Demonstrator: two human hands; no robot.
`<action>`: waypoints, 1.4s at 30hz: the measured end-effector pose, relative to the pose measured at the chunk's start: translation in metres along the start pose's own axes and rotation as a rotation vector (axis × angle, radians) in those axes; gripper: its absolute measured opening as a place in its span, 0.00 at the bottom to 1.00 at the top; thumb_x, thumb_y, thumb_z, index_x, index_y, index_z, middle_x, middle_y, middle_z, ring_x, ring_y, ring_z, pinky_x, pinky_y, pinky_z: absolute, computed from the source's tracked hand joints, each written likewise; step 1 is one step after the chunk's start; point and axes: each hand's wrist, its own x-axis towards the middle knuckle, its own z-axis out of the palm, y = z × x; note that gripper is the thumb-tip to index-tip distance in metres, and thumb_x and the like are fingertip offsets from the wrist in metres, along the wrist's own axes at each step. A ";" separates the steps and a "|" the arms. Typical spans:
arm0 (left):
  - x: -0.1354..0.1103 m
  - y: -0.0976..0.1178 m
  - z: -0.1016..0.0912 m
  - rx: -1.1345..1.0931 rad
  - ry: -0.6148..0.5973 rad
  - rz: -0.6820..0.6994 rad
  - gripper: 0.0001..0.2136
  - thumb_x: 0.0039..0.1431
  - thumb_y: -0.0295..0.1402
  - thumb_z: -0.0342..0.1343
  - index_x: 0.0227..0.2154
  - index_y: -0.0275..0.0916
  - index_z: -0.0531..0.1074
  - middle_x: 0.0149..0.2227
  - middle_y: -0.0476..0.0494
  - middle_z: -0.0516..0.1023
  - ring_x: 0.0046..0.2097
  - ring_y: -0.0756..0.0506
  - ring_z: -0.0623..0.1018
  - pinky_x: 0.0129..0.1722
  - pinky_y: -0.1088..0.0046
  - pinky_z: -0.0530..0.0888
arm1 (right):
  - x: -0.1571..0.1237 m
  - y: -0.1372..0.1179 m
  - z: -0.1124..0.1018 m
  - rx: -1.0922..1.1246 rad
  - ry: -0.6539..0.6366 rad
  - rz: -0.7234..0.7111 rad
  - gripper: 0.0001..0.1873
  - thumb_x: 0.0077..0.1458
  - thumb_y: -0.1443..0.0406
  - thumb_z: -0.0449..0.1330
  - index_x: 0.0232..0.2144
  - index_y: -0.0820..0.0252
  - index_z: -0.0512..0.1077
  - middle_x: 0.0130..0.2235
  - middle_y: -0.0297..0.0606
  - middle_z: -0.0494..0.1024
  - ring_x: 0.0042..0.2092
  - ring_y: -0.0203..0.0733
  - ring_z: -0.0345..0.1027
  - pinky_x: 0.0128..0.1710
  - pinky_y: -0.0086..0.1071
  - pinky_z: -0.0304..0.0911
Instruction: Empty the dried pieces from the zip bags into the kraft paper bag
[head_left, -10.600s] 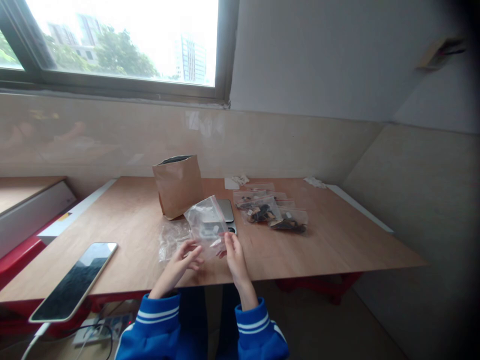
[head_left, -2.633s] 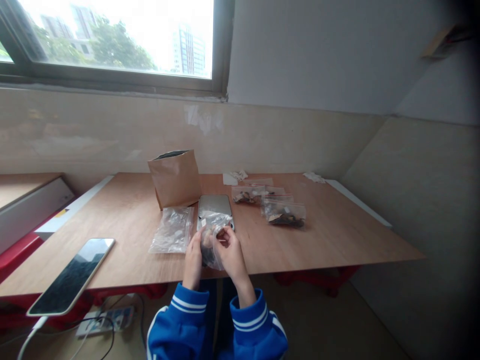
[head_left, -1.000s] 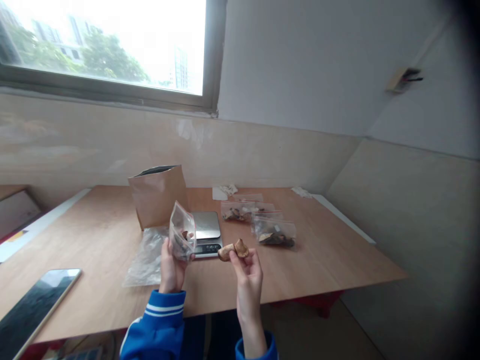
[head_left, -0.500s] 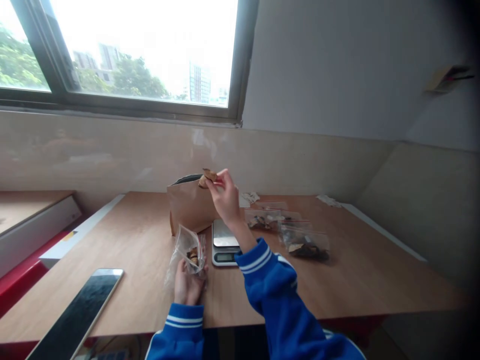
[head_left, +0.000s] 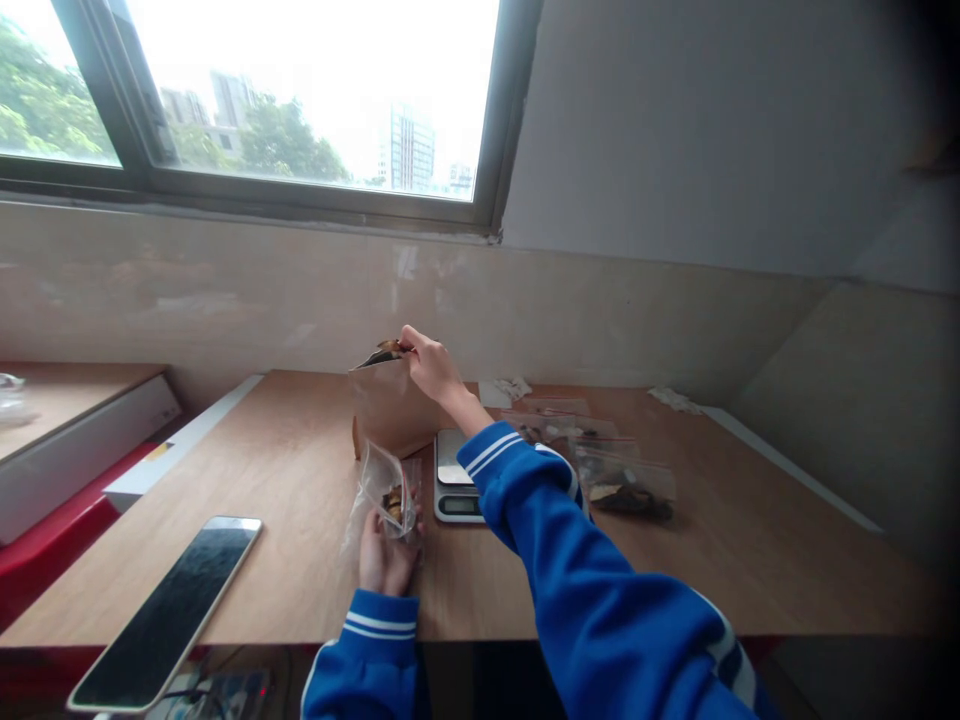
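Observation:
In my left hand (head_left: 385, 560) is a clear zip-lock bag (head_left: 381, 468), its mouth gaping upward and several brown dried pieces inside. My right hand (head_left: 433, 368) reaches over the top edge of a standing brown paper bag (head_left: 394, 410) with a dark lining. Pinched in its fingers is a brown dried piece (head_left: 389, 346), at the bag's open mouth; its kind is unclear. Just right of the paper bag lies a kitchen scale (head_left: 457, 505), partly covered by my right forearm.
Several filled clear bags (head_left: 626, 490) lie on the table (head_left: 300, 570) to the right. A large phone (head_left: 169, 615) juts over the front edge at left. Crumpled white paper (head_left: 514, 388) rests by the wall. A second table (head_left: 82, 385) stands to the left.
My right hand has moved left and slightly up, bringing the brown piece to the paper bag's mouth. My left hand still holds the zip-lock bag. The view has shifted slightly.

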 end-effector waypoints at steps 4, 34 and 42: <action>0.001 0.000 -0.001 -0.008 -0.006 0.006 0.14 0.62 0.29 0.41 0.40 0.34 0.72 0.36 0.39 0.79 0.31 0.44 0.78 0.24 0.70 0.75 | -0.004 -0.002 -0.014 -0.052 -0.164 -0.046 0.13 0.56 0.72 0.47 0.38 0.57 0.68 0.34 0.33 0.75 0.35 0.38 0.67 0.36 0.28 0.59; -0.014 -0.008 0.019 0.015 0.027 0.040 0.12 0.60 0.27 0.49 0.42 0.34 0.75 0.37 0.40 0.81 0.39 0.45 0.80 0.39 0.73 0.76 | -0.121 -0.050 -0.014 0.011 -0.783 0.331 0.16 0.45 0.71 0.59 0.40 0.64 0.68 0.46 0.45 0.67 0.42 0.42 0.65 0.40 0.32 0.62; -0.014 -0.007 0.019 0.046 0.083 0.007 0.12 0.60 0.29 0.50 0.42 0.32 0.75 0.38 0.39 0.80 0.39 0.44 0.80 0.37 0.74 0.77 | -0.119 -0.042 -0.013 0.003 -1.024 0.216 0.25 0.40 0.56 0.65 0.41 0.61 0.67 0.36 0.35 0.67 0.33 0.37 0.61 0.28 0.28 0.58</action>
